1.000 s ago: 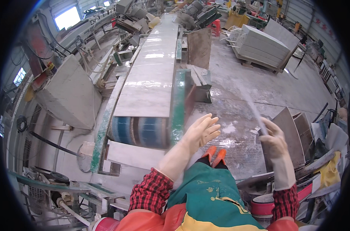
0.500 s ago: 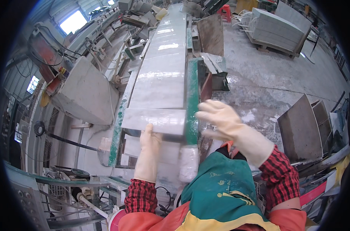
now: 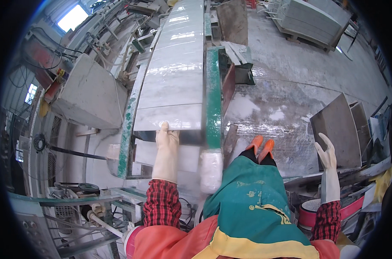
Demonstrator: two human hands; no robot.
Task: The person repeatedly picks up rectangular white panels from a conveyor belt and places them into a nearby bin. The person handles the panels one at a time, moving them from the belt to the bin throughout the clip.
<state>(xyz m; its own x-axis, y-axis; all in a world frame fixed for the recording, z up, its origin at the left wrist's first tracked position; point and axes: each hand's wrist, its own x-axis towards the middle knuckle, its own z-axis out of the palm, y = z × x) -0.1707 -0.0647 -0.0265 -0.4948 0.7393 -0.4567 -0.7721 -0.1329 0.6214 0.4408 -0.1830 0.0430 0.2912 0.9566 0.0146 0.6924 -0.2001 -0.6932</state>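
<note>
Two gloved hands are in view, and only one has hold of anything. The left hand, just left of the frame's centre, takes the near edge of the pale slab, its thumb flat on the top face and its fingers at and under the edge. The fingers are partly hidden, so I cannot tell how tightly they press. The right hand, at the right of the frame, is open and holds nothing—thumb and fingers spread, near the tilted brown panel.

The slab lies just left of the centre, at the near end of a glossy row that runs to the top of the frame, with the green rail along its right side. A thin seam parts the slab from the row.

To handle it well, I would keep the thumb flat and the fingers well under, since the surface looks wet and likely slippery. One-sided support could let the slab twist; the right hand would serve best under the right corner before any weight comes off—level, with no knock against the rail. Fingertips should stay clear of the dark gap below the edge.
</note>
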